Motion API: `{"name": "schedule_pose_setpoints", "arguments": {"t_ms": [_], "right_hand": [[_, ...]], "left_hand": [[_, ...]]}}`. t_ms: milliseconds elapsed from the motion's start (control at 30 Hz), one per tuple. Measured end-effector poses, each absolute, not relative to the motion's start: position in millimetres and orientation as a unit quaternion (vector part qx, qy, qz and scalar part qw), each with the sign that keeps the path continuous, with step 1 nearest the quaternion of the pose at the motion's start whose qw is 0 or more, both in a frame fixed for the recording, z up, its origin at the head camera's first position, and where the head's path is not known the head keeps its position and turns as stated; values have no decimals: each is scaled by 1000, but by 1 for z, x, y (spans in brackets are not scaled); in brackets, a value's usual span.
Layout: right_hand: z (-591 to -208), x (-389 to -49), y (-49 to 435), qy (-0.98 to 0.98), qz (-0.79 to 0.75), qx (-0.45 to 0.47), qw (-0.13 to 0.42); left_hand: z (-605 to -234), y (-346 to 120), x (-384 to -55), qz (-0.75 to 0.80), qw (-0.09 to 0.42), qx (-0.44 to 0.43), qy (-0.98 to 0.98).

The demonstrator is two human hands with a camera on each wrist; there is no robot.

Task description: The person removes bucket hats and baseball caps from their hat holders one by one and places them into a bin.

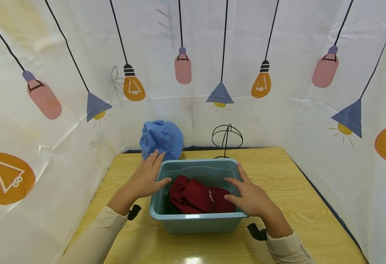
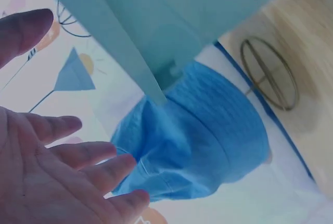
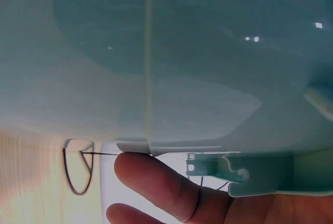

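A pale blue-green plastic bin [image 1: 199, 223] stands on the table, with a maroon cap [image 1: 193, 196] bearing white lettering inside it. Something dark peeks out below the cap at its left. My left hand [image 1: 148, 178] is at the bin's left rim, fingers straight and spread, thumb reaching toward the rim. In the left wrist view the palm faces the bin wall, holding nothing. On the opposite side, my right hand [image 1: 250, 196] hovers at the right rim, thumb and forefinger extended over the opening. The right wrist view shows its extended fingers [image 3: 156, 182] right at the rim.
Behind the bin's left corner is a blue bucket hat [image 1: 161, 137]. A bare black wire stand [image 1: 226, 137] rises behind the bin's right part. The wooden table [image 1: 262, 161] is bordered by a white curtain [image 1: 193, 110] printed with lamps.
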State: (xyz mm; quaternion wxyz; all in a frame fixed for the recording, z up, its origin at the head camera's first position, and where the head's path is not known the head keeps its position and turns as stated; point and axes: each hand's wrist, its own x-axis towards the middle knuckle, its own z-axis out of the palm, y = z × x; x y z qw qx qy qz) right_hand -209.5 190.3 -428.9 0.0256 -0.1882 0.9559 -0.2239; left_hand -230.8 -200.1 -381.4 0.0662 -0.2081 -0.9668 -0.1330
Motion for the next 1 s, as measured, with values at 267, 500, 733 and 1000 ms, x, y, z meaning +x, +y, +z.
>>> {"name": "schedule_pose_setpoints", "arguments": {"t_ms": [267, 500, 733, 1000], "right_hand": [[-428, -209, 191, 954, -231, -189, 23], [-428, -208, 190, 953, -236, -187, 25], [-431, -209, 192, 955, -230, -186, 20], [-433, -211, 192, 954, -231, -189, 20]], "left_hand": [[-371, -206, -256, -83, 126, -202, -968], [-360, -213, -285, -65, 185, -177, -964], [-350, -217, -312, -88, 213, -145, -962], [-351, -221, -335, -97, 164, -94, -977]]}}
